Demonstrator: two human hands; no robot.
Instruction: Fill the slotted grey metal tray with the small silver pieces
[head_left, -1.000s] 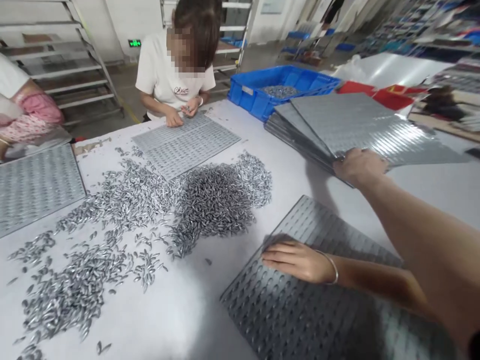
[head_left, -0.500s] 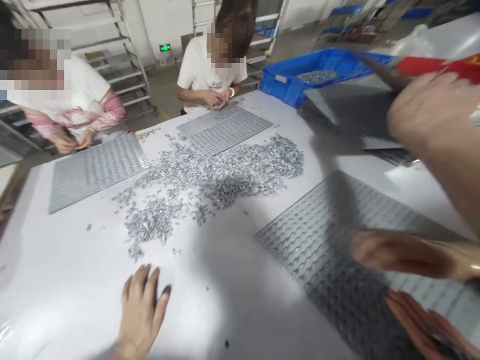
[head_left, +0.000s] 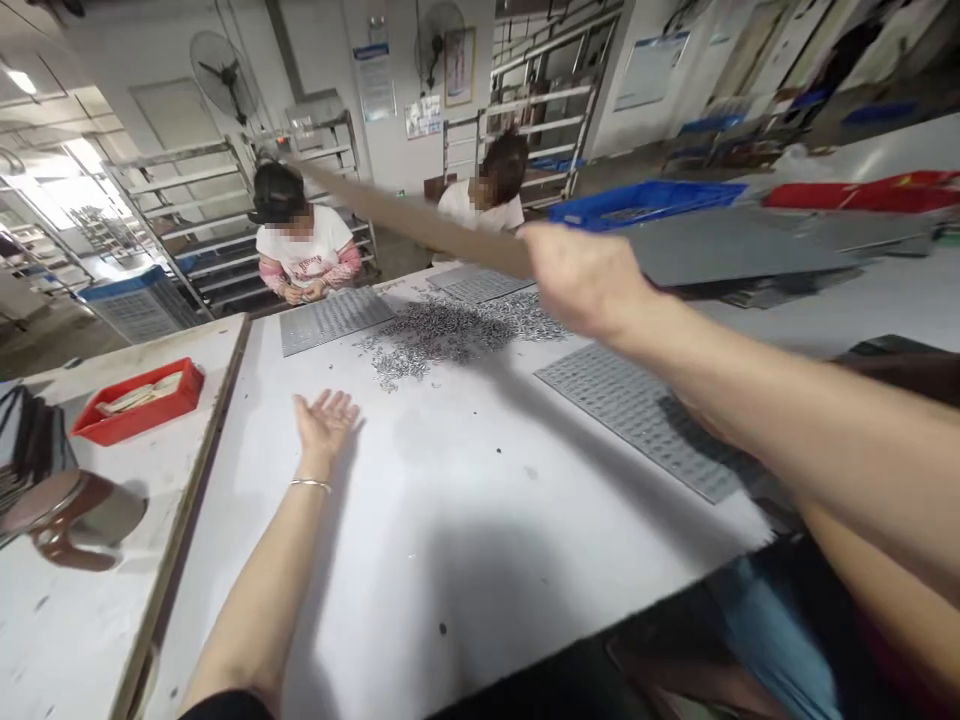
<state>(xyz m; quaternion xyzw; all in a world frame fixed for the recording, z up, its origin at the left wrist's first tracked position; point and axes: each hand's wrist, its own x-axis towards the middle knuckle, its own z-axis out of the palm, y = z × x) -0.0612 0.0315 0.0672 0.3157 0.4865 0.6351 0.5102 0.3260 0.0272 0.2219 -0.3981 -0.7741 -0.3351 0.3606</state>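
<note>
My right hand [head_left: 585,275] is raised above the table and closed on the edge of a thin grey metal plate [head_left: 405,215]. The plate is smeared by motion and stretches from my hand up to the left, over the table. My left hand [head_left: 324,422] lies on the white table [head_left: 465,520] with the palm up and fingers spread, holding nothing. A perforated grey tray [head_left: 630,400] lies flat on the table below my right forearm. A heap of small silvery metal pieces [head_left: 442,335] is beyond my left hand.
Two people sit at the far side, each at a perforated tray [head_left: 334,318]. A stack of grey plates [head_left: 735,255], a blue bin [head_left: 645,200] and a red bin [head_left: 862,190] are at the right. Another table holds a red tray [head_left: 139,400]. Another arm [head_left: 885,610] shows at lower right.
My right hand has lifted a plate off the stack and swung it left over the table. My left hand has moved left and turned palm up. The view has pulled back and up.
</note>
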